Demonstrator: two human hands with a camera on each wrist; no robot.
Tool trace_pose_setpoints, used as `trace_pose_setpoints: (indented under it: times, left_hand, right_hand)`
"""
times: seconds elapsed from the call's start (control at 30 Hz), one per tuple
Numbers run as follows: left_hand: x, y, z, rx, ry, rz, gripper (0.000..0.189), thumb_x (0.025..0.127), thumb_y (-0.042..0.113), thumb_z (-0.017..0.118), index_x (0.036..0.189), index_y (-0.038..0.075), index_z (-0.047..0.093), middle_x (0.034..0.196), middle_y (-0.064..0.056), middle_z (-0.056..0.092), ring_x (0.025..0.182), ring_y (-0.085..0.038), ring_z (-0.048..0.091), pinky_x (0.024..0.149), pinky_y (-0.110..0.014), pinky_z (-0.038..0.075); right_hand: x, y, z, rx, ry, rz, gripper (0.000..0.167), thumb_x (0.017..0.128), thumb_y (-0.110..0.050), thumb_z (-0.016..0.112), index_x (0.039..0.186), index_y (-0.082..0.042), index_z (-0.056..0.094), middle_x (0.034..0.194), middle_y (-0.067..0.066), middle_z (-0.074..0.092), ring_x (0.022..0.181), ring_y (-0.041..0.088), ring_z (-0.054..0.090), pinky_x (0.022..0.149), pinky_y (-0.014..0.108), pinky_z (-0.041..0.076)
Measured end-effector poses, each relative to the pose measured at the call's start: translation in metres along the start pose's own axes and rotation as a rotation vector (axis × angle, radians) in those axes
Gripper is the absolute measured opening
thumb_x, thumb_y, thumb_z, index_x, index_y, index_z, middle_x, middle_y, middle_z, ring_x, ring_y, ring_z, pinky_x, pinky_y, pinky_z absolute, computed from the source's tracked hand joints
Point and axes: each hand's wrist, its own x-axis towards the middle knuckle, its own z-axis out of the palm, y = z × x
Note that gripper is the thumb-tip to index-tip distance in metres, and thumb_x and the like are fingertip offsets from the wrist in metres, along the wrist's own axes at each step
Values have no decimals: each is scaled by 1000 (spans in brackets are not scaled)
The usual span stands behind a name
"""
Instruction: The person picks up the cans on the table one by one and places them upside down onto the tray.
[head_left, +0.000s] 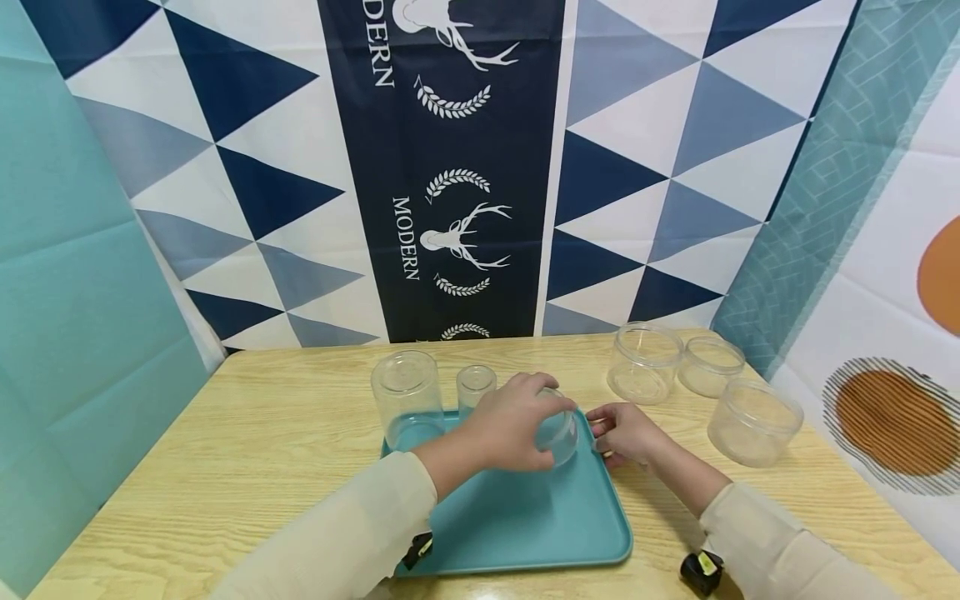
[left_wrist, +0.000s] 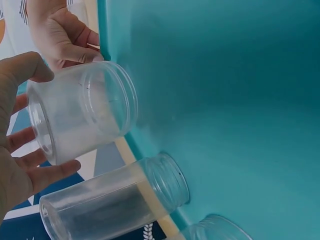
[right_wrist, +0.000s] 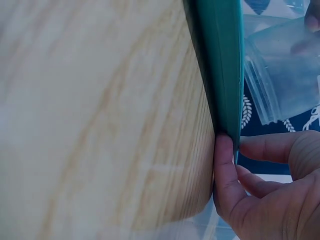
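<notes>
My left hand [head_left: 513, 423] grips a clear plastic jar [left_wrist: 75, 110] around its base end. The jar's threaded mouth faces down at the back right of the teal tray [head_left: 525, 517]. Beside it on the tray, a narrow clear jar [head_left: 476, 380] and a wide tall jar [head_left: 407, 387] stand upside down along the back. With thumb and fingers, my right hand [head_left: 628, 432] pinches the tray's right rim near the back corner. The right wrist view shows the fingers [right_wrist: 226, 165] on either side of that teal rim [right_wrist: 225, 65].
Right of the tray on the wooden table [head_left: 225, 467] stand three more clear containers: a large one [head_left: 643, 367] at the back, a low one [head_left: 711, 367] beside it, and another [head_left: 753, 425] nearer. A patterned cloth wall [head_left: 450, 167] rises behind the table.
</notes>
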Motion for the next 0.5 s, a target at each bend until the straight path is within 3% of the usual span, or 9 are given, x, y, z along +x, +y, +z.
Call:
trace_pose_setpoints:
  times: [0.17,0.5]
  left_hand:
    - [7,0,-1,37,-50,-14,61,76,40,76,134,33,59,139,0,48,121,-19,48,75,-32,53]
    - [34,3,-3,21,-197,-54,63,76,39,76,136,36,56,138,4,48,114,-16,49,69,-32,51]
  right_hand:
    - [1,-1,0,-10,-6,-9,51,79,17,59,128,20,44,91,17,53,74,22,57,58,36,58]
    - [1,0,0,-16,4,-10,51,81,16,59,129,20,44,90,17,52,73,21,55,56,36,57]
